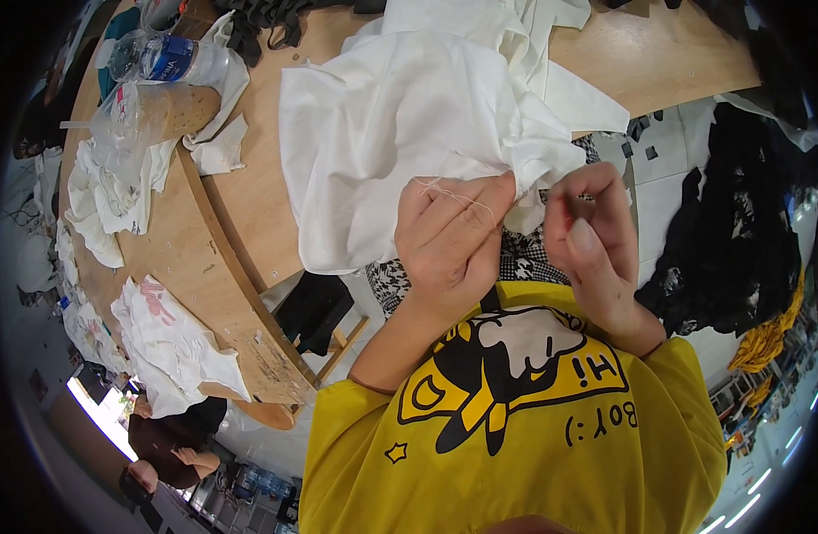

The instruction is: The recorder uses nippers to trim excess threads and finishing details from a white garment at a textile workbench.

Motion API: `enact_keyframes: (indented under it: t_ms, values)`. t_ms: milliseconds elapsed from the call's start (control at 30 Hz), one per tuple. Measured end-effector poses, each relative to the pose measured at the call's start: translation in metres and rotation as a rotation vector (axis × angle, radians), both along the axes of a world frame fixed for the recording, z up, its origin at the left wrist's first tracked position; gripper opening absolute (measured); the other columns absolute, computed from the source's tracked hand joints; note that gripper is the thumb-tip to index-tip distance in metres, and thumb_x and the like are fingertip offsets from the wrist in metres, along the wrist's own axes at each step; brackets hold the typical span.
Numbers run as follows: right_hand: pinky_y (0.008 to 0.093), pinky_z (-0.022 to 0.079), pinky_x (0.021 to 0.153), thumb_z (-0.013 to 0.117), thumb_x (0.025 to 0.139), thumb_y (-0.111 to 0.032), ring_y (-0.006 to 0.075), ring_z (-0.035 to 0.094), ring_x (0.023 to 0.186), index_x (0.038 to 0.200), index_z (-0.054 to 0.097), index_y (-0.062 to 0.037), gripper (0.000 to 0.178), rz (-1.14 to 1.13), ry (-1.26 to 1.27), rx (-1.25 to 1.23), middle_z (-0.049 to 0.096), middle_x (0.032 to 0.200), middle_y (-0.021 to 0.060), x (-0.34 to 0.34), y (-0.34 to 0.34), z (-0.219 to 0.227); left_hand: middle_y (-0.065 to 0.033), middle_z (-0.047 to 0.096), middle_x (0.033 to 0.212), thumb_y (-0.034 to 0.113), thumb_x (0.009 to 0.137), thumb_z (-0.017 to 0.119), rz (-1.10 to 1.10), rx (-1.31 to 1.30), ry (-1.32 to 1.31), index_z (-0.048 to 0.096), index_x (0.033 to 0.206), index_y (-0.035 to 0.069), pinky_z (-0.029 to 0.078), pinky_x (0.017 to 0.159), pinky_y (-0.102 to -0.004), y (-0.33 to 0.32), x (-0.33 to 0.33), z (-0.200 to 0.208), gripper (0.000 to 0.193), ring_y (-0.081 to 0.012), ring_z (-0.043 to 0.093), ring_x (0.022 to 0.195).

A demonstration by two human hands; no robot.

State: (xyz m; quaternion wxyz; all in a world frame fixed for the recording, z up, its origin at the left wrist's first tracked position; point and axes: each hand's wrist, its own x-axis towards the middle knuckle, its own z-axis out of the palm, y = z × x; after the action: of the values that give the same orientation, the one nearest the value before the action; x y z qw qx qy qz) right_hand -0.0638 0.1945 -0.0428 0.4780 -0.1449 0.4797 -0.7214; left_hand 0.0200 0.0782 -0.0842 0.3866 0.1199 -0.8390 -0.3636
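White cloth (396, 125) spreads over the table and hangs off its near edge toward me. My left hand (453, 236) is closed on a gathered part of this cloth, its fingertips pressed together at the fold. A loose white thread (458, 194) lies across the back of the left fingers. Just right of the cloth, my right hand (596, 231) is raised with its fingers curled and thumb bent inward. Whatever the right fingers pinch, if anything, is too small and blurred to make out.
On the wooden table (258, 196), a water bottle (169, 58) and a plastic drink cup (160, 111) stand at the far left near white scraps (218, 147). More white pieces (173, 343) lie closer. Black cloth (725, 222) heaps at right. Another person (173, 445) is at lower left.
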Motion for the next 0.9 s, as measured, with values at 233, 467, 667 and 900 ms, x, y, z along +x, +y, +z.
enact_keyframes:
  t_ms: [233, 467, 667, 900]
  values:
    - [0.0131, 0.03, 0.051, 0.053, 0.078, -0.002, 0.0009, 0.039, 0.058, 0.084, 0.046, -0.0013, 0.01, -0.134, 0.343, 0.189, 0.046, 0.068, -0.0029, -0.007, -0.01, -0.019, -0.0055, 0.057, 0.068, -0.004, 0.061, 0.059, -0.056, 0.212, -0.024, 0.06, 0.08, 0.001, 0.036, 0.055, -0.0254, 0.001, -0.002, 0.008, 0.02, -0.0182, 0.048, 0.057]
    - [0.0196, 0.036, 0.046, 0.056, 0.069, 0.003, 0.0079, 0.044, 0.05, 0.082, 0.05, -0.0023, 0.015, 0.014, 0.871, 0.168, 0.049, 0.062, 0.0038, -0.022, -0.011, -0.009, -0.005, 0.051, 0.064, -0.001, 0.068, 0.059, -0.083, 0.586, -0.109, 0.055, 0.08, 0.0, 0.033, 0.049, -0.0226, 0.001, 0.001, 0.019, 0.012, -0.0141, 0.042, 0.055]
    - [0.0174, 0.033, 0.046, 0.056, 0.067, 0.009, 0.006, 0.041, 0.05, 0.08, 0.05, -0.0009, 0.017, -0.249, 0.949, 0.247, 0.048, 0.063, 0.0023, -0.04, -0.007, -0.002, -0.0062, 0.054, 0.08, 0.006, 0.081, 0.051, -0.22, 1.236, 0.008, 0.052, 0.083, -0.001, 0.033, 0.047, -0.0177, -0.007, 0.004, 0.03, 0.007, -0.0068, 0.043, 0.055]
    - [0.016, 0.028, 0.045, 0.054, 0.071, 0.007, 0.0041, 0.034, 0.048, 0.079, 0.049, -0.0004, 0.012, -0.258, 0.866, 0.175, 0.045, 0.06, -0.0004, -0.038, -0.014, 0.004, -0.0127, 0.055, 0.09, 0.007, 0.084, 0.044, -0.263, 1.312, 0.18, 0.048, 0.089, -0.001, 0.042, 0.056, -0.0189, -0.019, -0.004, 0.041, 0.011, -0.0112, 0.055, 0.07]
